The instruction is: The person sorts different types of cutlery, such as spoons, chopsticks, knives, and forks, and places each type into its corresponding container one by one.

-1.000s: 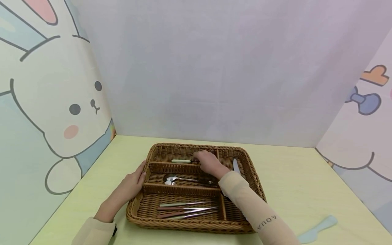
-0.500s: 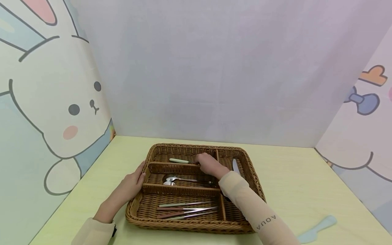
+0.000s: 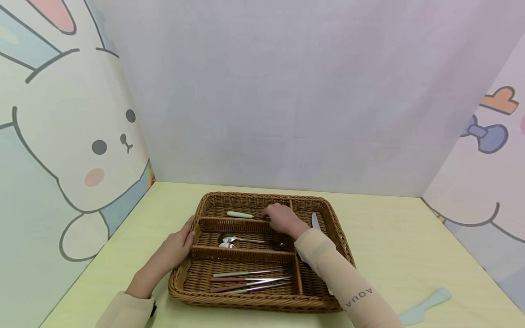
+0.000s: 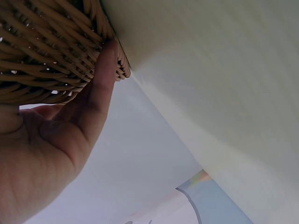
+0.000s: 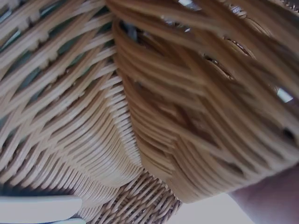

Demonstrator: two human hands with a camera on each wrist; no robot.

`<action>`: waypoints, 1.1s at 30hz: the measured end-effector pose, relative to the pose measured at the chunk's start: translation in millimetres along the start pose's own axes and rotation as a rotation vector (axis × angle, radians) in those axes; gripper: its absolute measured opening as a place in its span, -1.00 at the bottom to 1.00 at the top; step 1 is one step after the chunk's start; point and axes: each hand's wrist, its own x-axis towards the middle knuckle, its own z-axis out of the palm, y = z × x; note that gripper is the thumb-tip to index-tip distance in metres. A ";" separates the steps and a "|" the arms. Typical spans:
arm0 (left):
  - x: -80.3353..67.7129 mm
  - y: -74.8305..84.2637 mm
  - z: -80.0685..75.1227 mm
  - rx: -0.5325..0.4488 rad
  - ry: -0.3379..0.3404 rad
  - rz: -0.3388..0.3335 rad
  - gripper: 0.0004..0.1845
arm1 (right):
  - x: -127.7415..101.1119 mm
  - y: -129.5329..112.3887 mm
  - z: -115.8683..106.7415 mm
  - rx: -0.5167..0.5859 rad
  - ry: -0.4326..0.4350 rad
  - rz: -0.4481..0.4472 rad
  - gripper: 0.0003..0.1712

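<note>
A brown wicker cutlery basket (image 3: 262,302) with several compartments stands on the pale table. At its left side my left hand (image 3: 177,246) holds the rim, thumb over the top and fingers along the outer wall (image 4: 56,70). My right hand (image 3: 283,219) reaches into the far compartment, fingers bent down. Just left of those fingers lies a utensil with a pale green handle (image 3: 239,214); its metal end disappears at the hand. The fingertips are hidden, so a grip on it cannot be confirmed. Spoons (image 3: 229,239) lie in the middle compartment, several chopsticks (image 3: 250,279) in the near one.
In the right-hand compartment lies a knife (image 3: 315,221), partly covered by the right sleeve. A light-blue knife-shaped thing (image 3: 426,307) is on the table at the lower right. Behind the table hangs a plain pale backdrop (image 3: 287,100), with cartoon panels at both sides.
The right hand has shifted slightly right in the far compartment. The green-handled utensil has slid a little left and turned slightly. The left hand and basket have stayed put.
</note>
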 end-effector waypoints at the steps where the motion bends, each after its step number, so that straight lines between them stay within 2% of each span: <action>1: 0.0 0.0 -0.1 0.001 -0.001 0.000 -0.42 | -0.4 0.2 -0.6 -0.021 0.023 0.000 -0.63; 4: -0.3 0.3 -0.6 0.000 -0.002 0.000 -0.42 | -2.1 1.5 -2.8 -0.064 0.085 0.002 -0.68; 13: -1.7 2.0 -2.9 -0.005 -0.003 0.007 -0.43 | -11.1 8.9 -10.8 -0.053 0.132 0.032 -0.72; 22: -2.3 3.7 -3.5 -0.016 -0.010 0.006 -0.42 | -22.8 11.0 -24.6 -0.128 0.258 0.021 -0.72; 28: -1.2 2.8 -2.8 -0.005 -0.004 0.003 -0.43 | -36.5 14.8 -37.0 -0.115 0.286 0.052 -0.77; 33: -0.9 2.2 -2.8 0.002 -0.003 0.002 -0.43 | -47.0 24.5 -44.3 -0.120 0.297 0.088 -0.72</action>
